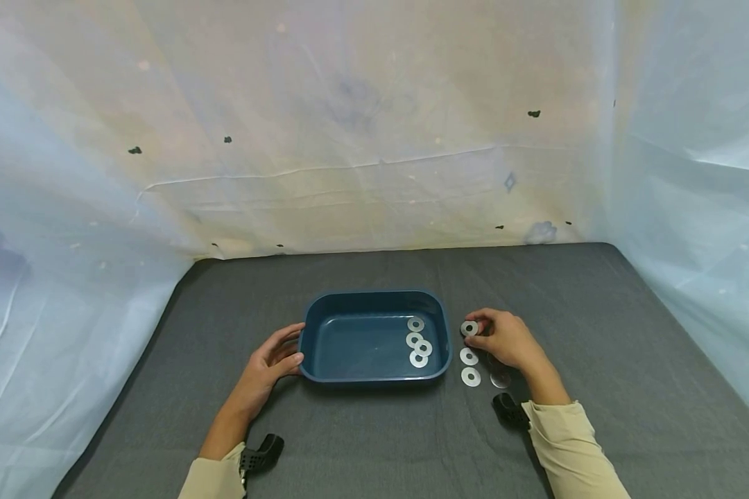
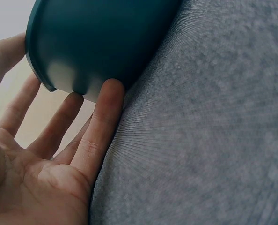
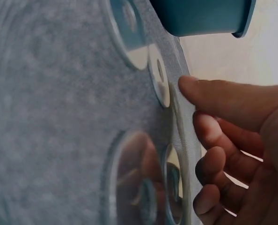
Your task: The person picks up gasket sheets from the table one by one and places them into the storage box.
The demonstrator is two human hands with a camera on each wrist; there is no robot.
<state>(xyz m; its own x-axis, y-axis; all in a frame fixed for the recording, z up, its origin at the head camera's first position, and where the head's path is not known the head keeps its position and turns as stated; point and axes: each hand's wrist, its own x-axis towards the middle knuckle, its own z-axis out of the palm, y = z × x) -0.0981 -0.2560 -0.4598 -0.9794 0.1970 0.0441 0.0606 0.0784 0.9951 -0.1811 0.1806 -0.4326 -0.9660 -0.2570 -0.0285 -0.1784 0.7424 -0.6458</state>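
Note:
A dark blue rectangular tray [image 1: 374, 380] rests on the grey cloth, with several flat metal washers [image 1: 423, 348] on the right of its floor. Against the tray's left end lies my left hand [image 1: 268, 367], its fairly straight fingers touching the wall and rim, also seen in the left wrist view. Right of the tray, my right hand [image 1: 505, 339] pinches a washer [image 1: 469, 328] between thumb and forefinger. In the right wrist view the thumb hides that washer. Nearer me lie two more washers, one [image 1: 468, 356] behind the other [image 1: 471, 377].
Beneath the right hand are shiny discs with holes [image 3: 136, 187], partly hidden by the hand in the head view. The grey-clothed table [image 1: 374, 443] is backed by a pale hanging sheet [image 1: 374, 173], with more sheeting at both sides.

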